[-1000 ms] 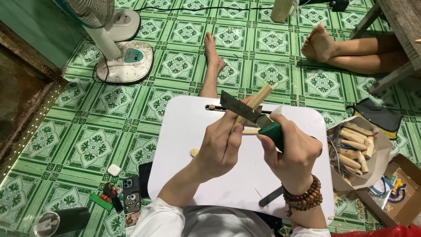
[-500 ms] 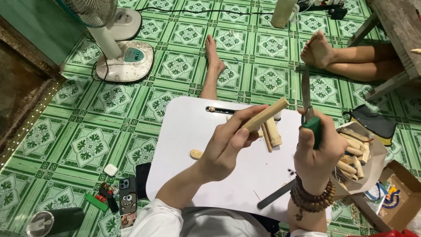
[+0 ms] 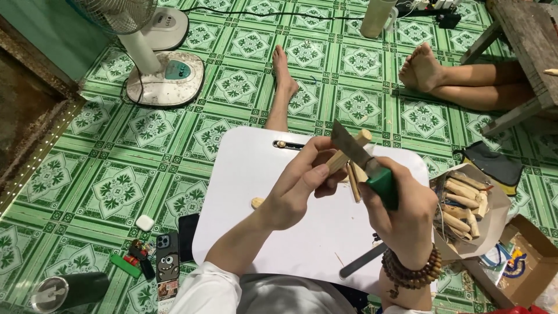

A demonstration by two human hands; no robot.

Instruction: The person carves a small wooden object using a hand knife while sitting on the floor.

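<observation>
Sitting over a white lap table (image 3: 261,232), the person works with both hands just above its surface. Nearest the body, a dark flat tool (image 3: 361,260) lies on the table's near right edge, beside the beaded bracelet (image 3: 410,270) on the right wrist. The right hand (image 3: 404,212) has its fingers closed fully round the green handle of a knife (image 3: 365,160), whose grey blade slants up and to the left. The left hand (image 3: 299,189) has its fingers wrapped tight about a pale wooden stick (image 3: 349,152), held tilted with its far end uppermost; the blade lies against that upper part of the stick. Just under the hands, a few more wooden sticks (image 3: 353,180) show against the table, though whether they rest on it or are held cannot be told. A small wood offcut (image 3: 257,202) lies on the table to the left of the left forearm.

On the green patterned floor (image 3: 133,192) to the left lie a phone (image 3: 167,256), a white eraser-like block (image 3: 145,222), a green lighter (image 3: 125,265) and a dark steel tumbler (image 3: 67,291) on its side. To the right, a paper bag (image 3: 494,224) holds a heap of cut sticks, with a cardboard box (image 3: 532,264) near it.

Farther off, the person's own bare foot (image 3: 283,72) stretches out beyond the table. Another person's bare feet (image 3: 423,68) rest on the floor near a wooden bench (image 3: 526,35). A standing fan's base (image 3: 165,78) sits at the far left.
</observation>
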